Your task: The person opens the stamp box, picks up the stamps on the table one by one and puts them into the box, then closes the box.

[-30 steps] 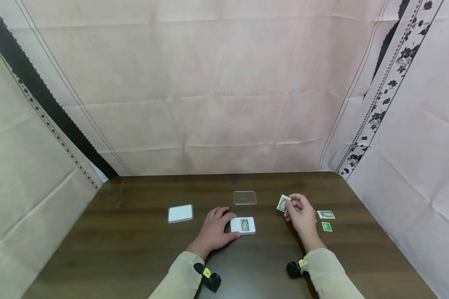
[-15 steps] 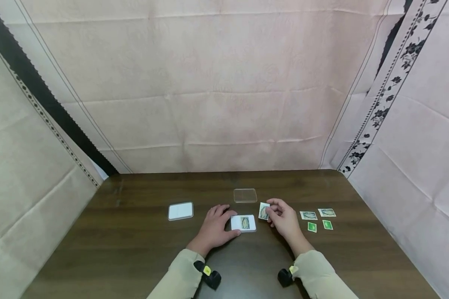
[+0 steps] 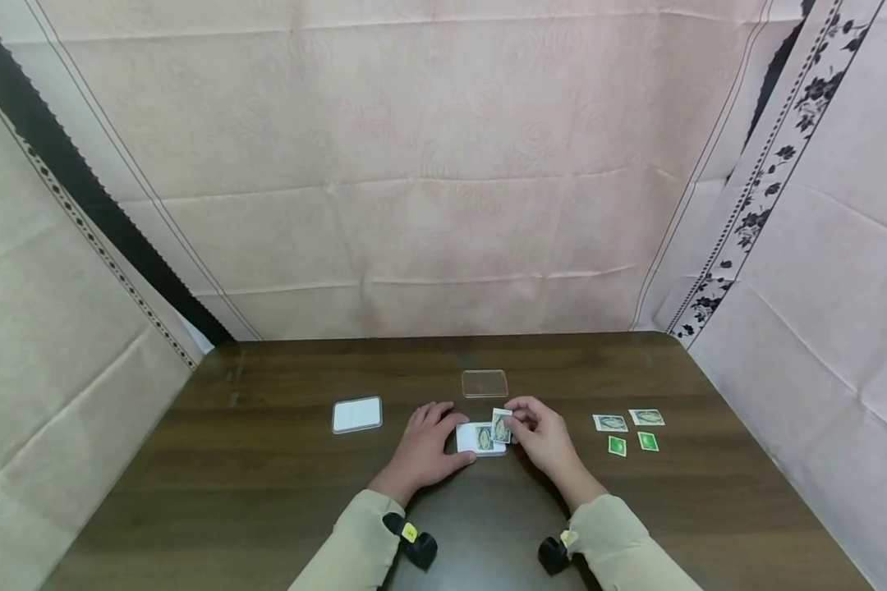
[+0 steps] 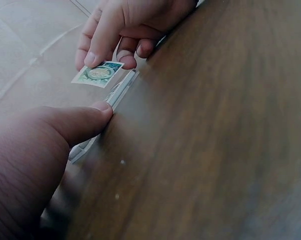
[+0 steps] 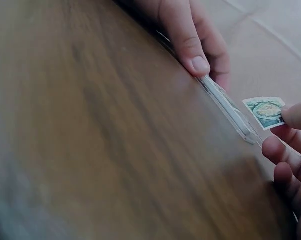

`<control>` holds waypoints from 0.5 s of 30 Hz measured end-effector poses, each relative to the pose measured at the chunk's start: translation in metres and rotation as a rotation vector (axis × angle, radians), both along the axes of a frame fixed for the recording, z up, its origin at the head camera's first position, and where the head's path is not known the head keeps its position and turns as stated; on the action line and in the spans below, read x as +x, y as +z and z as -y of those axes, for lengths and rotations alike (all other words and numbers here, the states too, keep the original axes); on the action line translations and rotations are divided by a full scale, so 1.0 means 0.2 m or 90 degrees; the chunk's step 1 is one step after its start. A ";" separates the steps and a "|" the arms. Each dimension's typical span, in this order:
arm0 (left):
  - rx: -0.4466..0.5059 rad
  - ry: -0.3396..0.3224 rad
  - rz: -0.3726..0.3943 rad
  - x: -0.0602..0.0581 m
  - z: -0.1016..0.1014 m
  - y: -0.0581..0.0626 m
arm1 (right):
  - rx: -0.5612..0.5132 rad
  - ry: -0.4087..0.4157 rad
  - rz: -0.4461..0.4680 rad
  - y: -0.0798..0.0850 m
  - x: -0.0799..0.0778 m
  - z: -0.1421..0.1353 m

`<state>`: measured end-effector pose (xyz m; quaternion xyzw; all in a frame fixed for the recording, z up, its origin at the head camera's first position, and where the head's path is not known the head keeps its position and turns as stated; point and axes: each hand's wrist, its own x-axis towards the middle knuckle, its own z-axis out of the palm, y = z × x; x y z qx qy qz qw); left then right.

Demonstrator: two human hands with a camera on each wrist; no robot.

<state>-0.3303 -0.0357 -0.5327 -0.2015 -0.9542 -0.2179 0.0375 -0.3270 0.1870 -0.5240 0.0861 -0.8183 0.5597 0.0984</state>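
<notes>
In the head view my right hand (image 3: 543, 443) pinches a postage stamp (image 3: 500, 424) between thumb and fingers. This stamp is green with an oval design and a pale border, and the left wrist view shows the stamp (image 4: 98, 74) tilted just above the case's right end. My left hand (image 3: 427, 453) holds a flat clear plastic case (image 3: 466, 439) with thumb and forefinger at its left side. Inside the case is a white layer, with another oval-patterned stamp (image 3: 484, 438) on it. The right wrist view shows the thin case (image 5: 225, 102) edge-on, my left thumb at its rim.
To the right lie two oblong stamps (image 3: 610, 423) and two smaller bright green stamps (image 3: 617, 446). A clear lid (image 3: 484, 383) rests behind the case. Further left is another clear-edged case with white inside (image 3: 356, 415). Pale cloth (image 3: 443, 205) hangs behind the brown table (image 3: 266, 492).
My right hand has moved left with its stamp, from near the loose stamps to over the case's right part. My left hand has stayed on the case.
</notes>
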 end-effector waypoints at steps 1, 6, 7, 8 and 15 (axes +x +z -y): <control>0.000 0.000 -0.001 0.00 0.00 0.00 | 0.005 0.002 -0.001 0.00 0.00 0.00; -0.001 -0.002 -0.001 0.00 0.00 0.01 | 0.059 0.001 -0.007 0.00 0.01 0.02; -0.003 -0.002 -0.001 0.00 0.00 0.01 | 0.072 0.001 -0.011 0.00 0.01 0.03; -0.003 -0.002 0.000 0.00 0.00 0.01 | 0.085 0.001 -0.018 0.00 0.01 0.03; 0.004 -0.006 -0.004 0.01 0.00 0.01 | 0.142 0.011 -0.066 0.00 0.02 0.04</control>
